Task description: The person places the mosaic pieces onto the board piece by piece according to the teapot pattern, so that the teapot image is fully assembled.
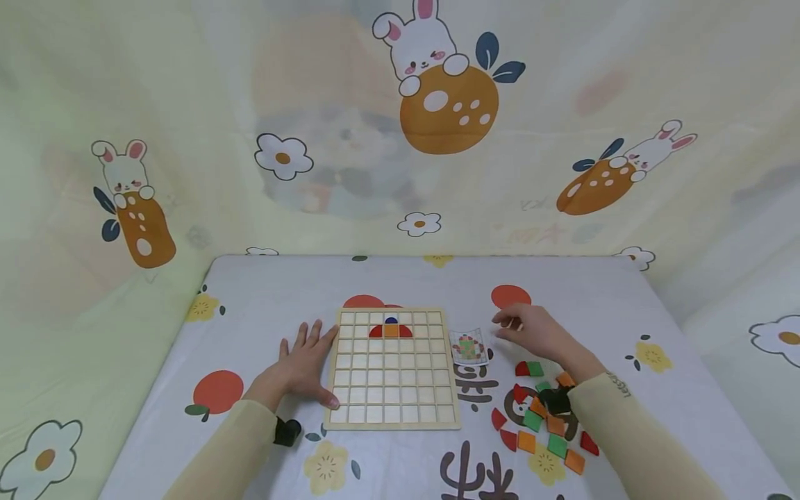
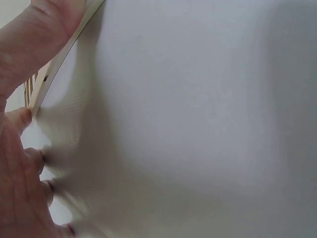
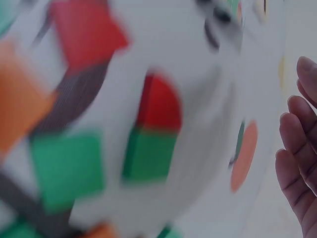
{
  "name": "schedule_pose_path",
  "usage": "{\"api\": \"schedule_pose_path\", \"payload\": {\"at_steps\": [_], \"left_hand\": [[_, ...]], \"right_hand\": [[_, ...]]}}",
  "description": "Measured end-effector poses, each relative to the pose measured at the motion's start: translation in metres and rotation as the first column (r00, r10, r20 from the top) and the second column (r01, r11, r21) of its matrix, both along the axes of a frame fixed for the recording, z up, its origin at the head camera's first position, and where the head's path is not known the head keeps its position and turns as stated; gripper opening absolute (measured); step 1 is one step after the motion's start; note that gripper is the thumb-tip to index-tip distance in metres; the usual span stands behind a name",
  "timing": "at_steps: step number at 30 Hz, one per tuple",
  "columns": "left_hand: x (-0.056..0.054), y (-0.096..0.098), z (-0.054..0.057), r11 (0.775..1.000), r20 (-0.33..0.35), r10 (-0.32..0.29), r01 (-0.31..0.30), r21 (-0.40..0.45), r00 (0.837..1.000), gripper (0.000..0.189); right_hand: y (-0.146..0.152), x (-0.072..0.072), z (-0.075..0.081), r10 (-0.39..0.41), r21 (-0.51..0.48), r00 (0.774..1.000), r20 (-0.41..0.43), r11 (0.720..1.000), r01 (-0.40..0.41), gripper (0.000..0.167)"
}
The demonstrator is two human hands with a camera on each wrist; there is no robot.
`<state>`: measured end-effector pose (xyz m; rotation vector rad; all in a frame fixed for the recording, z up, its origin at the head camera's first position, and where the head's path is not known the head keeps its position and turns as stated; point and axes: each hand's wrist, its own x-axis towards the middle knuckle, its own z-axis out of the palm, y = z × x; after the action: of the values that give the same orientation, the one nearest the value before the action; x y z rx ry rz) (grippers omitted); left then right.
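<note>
My left hand (image 1: 301,371) rests spread along the left side of a wooden grid board (image 1: 331,389), its thumb and fingertips at the frame. Up close in the left wrist view, the thumb (image 2: 37,42) lies against the board's edge. Near the top of the grid sit a blue rounded piece (image 1: 391,321), an orange square (image 1: 391,332) below it, and a red curved piece on each side of the square. My right hand (image 1: 531,330) hovers right of a small pattern card (image 1: 469,347), fingers loosely bent, nothing visible in them. In the right wrist view its fingers (image 3: 297,129) look relaxed.
Loose red, green and orange pieces (image 1: 527,442) lie scattered under and beside my right forearm. Among them, a red quarter-round piece (image 3: 161,104) touches a green square (image 3: 148,153). A patterned cloth covers the table (image 1: 262,298), with printed curtains (image 1: 337,236) behind and at the sides.
</note>
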<state>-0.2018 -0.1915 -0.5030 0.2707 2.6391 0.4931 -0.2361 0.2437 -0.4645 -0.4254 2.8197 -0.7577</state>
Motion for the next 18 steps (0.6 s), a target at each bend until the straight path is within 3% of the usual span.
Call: {"api": "schedule_pose_path", "payload": {"at_steps": [7, 18], "left_hand": [[0.001, -0.001, 0.001, 1.000, -0.002, -0.003, 0.003, 0.006, 1.000, 0.138], [0.002, 0.001, 0.003, 1.000, -0.003, 0.003, -0.003, 0.000, 1.000, 0.137]], "right_hand": [[0.053, 0.021, 0.002, -0.118, -0.010, 0.992, 0.052, 0.993, 0.119, 0.029], [0.114, 0.037, -0.028, -0.231, 0.050, 0.968, 0.099, 0.973, 0.227, 0.037]]}}
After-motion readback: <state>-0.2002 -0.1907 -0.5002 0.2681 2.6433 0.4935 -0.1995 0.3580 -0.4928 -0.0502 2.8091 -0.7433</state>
